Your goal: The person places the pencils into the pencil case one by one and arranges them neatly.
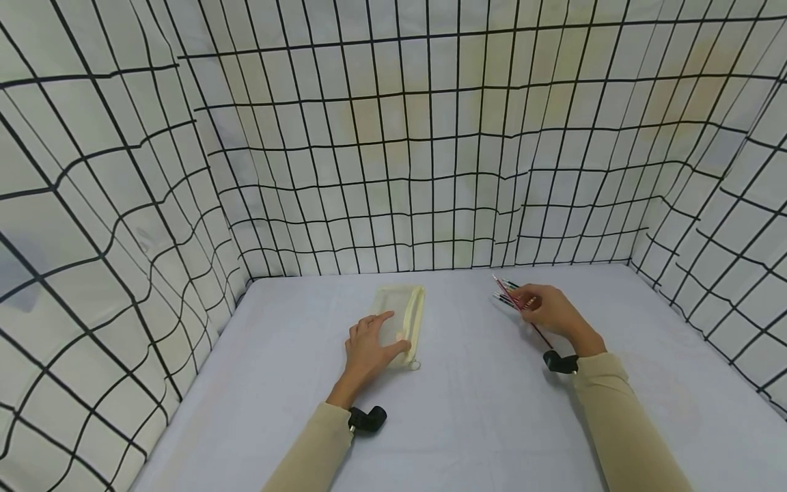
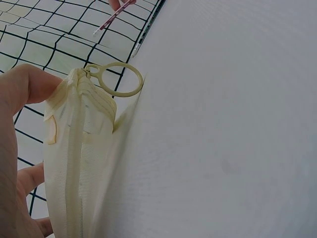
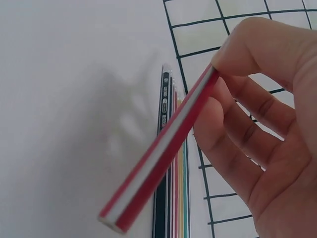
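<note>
A pale yellow zippered pouch point(image 1: 398, 298) of translucent mesh lies on the table under my left hand point(image 1: 367, 345). My left fingers are spread over it, and the thumb touches it near the zipper point(image 2: 74, 163) end, beside a pale ring point(image 2: 119, 94). To the right, my right hand point(image 1: 549, 311) pinches a red-and-white striped pencil point(image 3: 161, 148) between thumb and fingers, slanted above the table. Beneath that pencil lie several other pencils point(image 3: 162, 104) side by side, among them a black one and yellow and teal ones. The hand partly hides them in the head view.
White cloth covers the table point(image 1: 455, 410). A black grid net point(image 1: 430, 140) over white sheeting stands behind the table and along both sides. Each wrist bears a small black camera point(image 1: 367, 419).
</note>
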The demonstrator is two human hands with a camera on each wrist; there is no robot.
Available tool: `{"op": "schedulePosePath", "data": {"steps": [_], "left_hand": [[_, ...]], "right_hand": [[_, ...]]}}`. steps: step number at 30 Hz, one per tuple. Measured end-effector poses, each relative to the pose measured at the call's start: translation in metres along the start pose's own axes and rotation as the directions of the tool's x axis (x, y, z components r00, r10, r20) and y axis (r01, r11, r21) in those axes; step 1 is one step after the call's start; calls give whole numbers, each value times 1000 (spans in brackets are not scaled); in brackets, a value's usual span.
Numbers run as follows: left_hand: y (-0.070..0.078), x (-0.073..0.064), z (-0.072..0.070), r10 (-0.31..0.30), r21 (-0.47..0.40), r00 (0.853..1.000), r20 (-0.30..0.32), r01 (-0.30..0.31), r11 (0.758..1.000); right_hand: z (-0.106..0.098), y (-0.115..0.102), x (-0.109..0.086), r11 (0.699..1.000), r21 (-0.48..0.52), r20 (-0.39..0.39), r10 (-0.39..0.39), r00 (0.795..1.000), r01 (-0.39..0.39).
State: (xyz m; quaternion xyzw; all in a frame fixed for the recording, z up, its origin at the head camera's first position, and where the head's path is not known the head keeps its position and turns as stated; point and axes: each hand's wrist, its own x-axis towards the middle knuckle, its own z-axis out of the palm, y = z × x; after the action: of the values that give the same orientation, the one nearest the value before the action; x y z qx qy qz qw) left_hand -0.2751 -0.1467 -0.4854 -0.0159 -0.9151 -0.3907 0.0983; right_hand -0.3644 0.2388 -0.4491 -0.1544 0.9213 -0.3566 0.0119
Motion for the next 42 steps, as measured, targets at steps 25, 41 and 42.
{"op": "schedulePosePath", "data": {"steps": [25,41,42], "left_hand": [[-2,0,1,9,-6,1000,-11,-9,1000],[0,0,0,-4,8,1000,-5,4,1000],[0,0,0,-3,7,1000,-6,3,1000]], "right_hand": [[18,-27,5,933,356,-8,61,998,-54],[44,-50,11,897,411,18,171,985,-163],[45,-51,11,893,416,23,179,984,-172]]}}
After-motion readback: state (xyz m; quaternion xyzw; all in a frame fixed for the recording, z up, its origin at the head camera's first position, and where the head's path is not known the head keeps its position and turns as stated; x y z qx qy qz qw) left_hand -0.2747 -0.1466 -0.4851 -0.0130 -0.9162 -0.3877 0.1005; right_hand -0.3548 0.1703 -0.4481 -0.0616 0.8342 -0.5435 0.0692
